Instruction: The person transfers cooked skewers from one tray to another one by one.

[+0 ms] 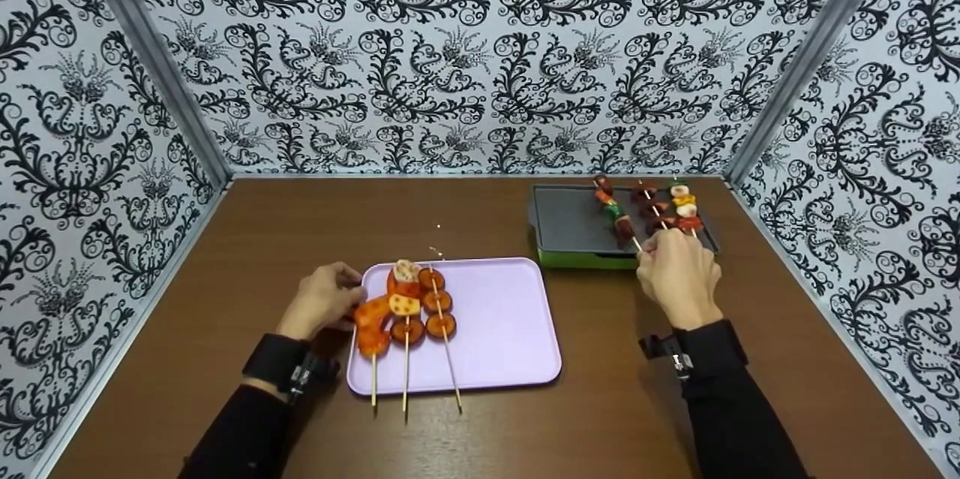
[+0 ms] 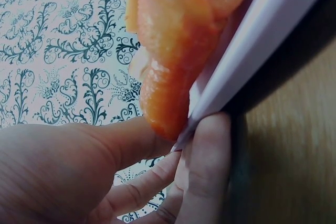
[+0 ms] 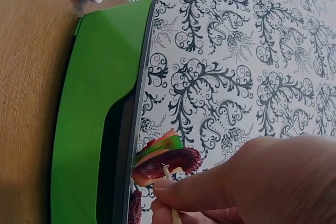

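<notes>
On the left, my left hand (image 1: pixel 319 302) pinches the left rim of a lilac tray (image 1: pixel 506 321), thumb over the edge and fingers beneath it. Beside that thumb lies an orange-glazed food skewer (image 2: pixel 178 51) on the tray. Two more skewers rest there, one mixed (image 1: pixel 405 304) and one of round brown slices (image 1: pixel 437 302), sticks over the front rim. Over at the griddle, my right hand (image 1: pixel 679 276) pinches the wooden stick of a skewer (image 1: pixel 613 210) with dark meat and green pepper. Its food end is over the dark griddle plate (image 1: pixel 566 220).
The griddle's green base (image 3: pixel 100 93) stands at the table's back right. On its plate are a dark meat skewer (image 1: pixel 651 203) and a skewer with white, yellow and red pieces (image 1: pixel 685 205). Patterned walls (image 1: pixel 465 73) enclose the brown table (image 1: pixel 300 231).
</notes>
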A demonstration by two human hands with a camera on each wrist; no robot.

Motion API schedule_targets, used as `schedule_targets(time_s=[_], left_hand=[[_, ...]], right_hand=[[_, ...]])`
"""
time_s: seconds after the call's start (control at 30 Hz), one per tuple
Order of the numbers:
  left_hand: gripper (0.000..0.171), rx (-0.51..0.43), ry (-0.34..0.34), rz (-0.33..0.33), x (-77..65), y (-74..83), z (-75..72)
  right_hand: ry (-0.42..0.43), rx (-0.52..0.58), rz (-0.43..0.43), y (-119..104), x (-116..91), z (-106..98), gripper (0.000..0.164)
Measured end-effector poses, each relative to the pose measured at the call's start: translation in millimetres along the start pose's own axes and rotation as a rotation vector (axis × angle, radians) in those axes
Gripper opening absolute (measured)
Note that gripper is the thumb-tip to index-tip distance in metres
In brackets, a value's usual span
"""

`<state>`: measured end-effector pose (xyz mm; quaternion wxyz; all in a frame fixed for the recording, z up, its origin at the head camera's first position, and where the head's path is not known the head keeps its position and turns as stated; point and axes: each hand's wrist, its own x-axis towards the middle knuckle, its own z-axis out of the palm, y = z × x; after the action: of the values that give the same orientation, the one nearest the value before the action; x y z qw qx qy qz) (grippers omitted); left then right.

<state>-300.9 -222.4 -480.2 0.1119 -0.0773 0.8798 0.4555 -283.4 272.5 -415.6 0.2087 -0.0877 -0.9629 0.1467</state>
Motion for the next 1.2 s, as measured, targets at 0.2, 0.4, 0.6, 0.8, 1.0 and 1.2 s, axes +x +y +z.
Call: schedule_targets(time_s=[0.2, 0.4, 0.6, 0.8, 1.0, 1.2], left_hand=[[0.031, 0.019, 0.019, 0.036, -0.2, -1.7, 1.4], [0.031, 0.012, 0.021, 0.049, -0.2, -2.7, 2.2], [0.032, 0.015, 0.020, 0.053, -0.5, -1.9, 1.1], [0.031, 0.015, 0.016, 0.042, -0.3, -0.7, 0.4], [0.030, 0.007, 0.015, 0.039, 0.4, -0.4, 0.2], [0.031, -0.016, 0.002, 0.010, 0.8, -2.0, 0.6]], right_hand=[[-0.020, 0.007, 0.003, -1, 2, 0, 0.011], [-0.041, 0.026, 0.012, -5, 1, -3, 0.011], [-0.029, 0.068, 0.014, -9, -1, -8, 0.012], [-0.029, 0.103, 0.002, -13, -1, -12, 0.016], [-0.022, 0.122, -0.016, -19, -2, -14, 0.015], [-0.011, 0.131, -0.066, -28, -9, -15, 0.012]])
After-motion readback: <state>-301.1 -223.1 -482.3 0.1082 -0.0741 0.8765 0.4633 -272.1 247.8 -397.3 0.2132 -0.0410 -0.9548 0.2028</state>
